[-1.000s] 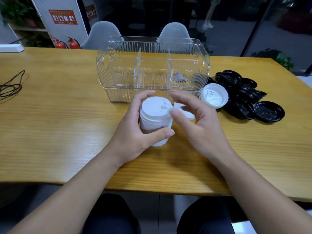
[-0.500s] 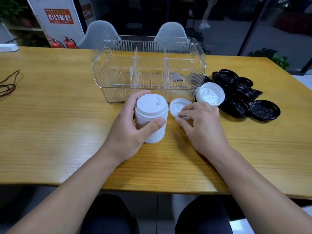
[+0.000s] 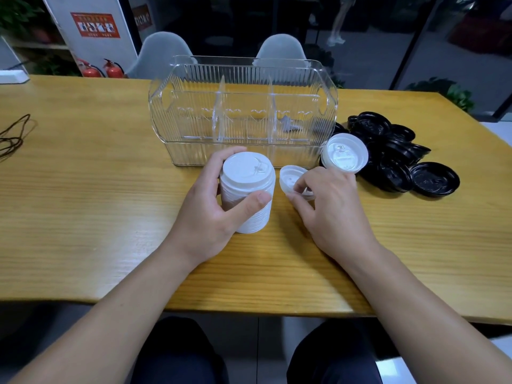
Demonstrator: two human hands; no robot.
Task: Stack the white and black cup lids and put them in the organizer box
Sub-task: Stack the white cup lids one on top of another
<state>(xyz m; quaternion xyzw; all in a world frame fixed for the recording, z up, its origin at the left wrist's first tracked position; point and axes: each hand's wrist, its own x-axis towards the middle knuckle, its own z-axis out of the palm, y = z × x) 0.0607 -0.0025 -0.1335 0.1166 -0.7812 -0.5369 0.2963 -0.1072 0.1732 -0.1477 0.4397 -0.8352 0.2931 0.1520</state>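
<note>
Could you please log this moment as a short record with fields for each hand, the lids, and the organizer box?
left hand: grips the white lid stack, upright on the table
right hand: pinches a single white lid, tilted, beside the stack
other white lid: leaning on the black lids
black lids: loose pile right of the box
organizer box: clear, three compartments, no lids inside
</note>
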